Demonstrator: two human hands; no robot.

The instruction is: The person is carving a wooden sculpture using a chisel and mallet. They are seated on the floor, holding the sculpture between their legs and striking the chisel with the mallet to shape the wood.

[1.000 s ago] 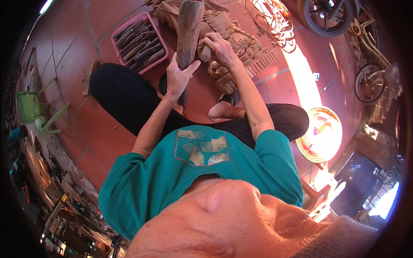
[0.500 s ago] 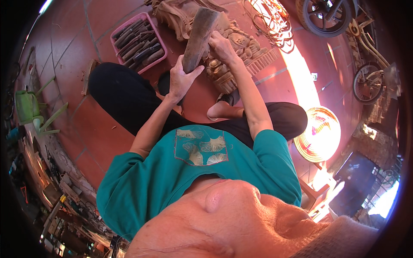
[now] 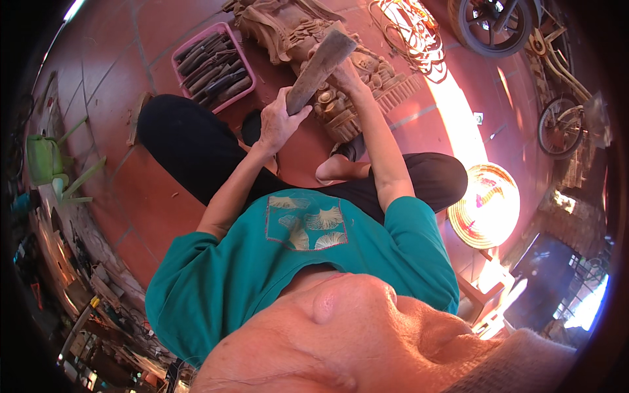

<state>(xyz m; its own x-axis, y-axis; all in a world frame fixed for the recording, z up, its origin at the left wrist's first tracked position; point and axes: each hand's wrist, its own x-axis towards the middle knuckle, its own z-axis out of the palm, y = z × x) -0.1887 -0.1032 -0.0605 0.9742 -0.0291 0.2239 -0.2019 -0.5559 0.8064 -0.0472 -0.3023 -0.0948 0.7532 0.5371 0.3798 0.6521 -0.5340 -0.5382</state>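
My left hand (image 3: 278, 123) grips the near end of a thick wooden block (image 3: 320, 72), shaped like a flat carving mallet and tilted up to the right. Behind the block, my right hand (image 3: 346, 76) is closed over the carving; its fingers are partly covered, and what they hold is hidden. Under both hands lies a brown wood carving (image 3: 335, 116) with figures in deep relief, resting on the floor in front of my crossed legs.
To the left of the carving sits a pink basket (image 3: 252, 84) of wood-handled carving tools (image 3: 213, 69). A coiled cord (image 3: 416, 39) lies beyond right. A round woven hat (image 3: 485, 206) is by my right knee, a green chair (image 3: 44, 160) far left, and a wheel (image 3: 493, 26) far right.
The wooden block has swung to the right and a little lower, now covering more of my right hand. My left hand keeps its grip.
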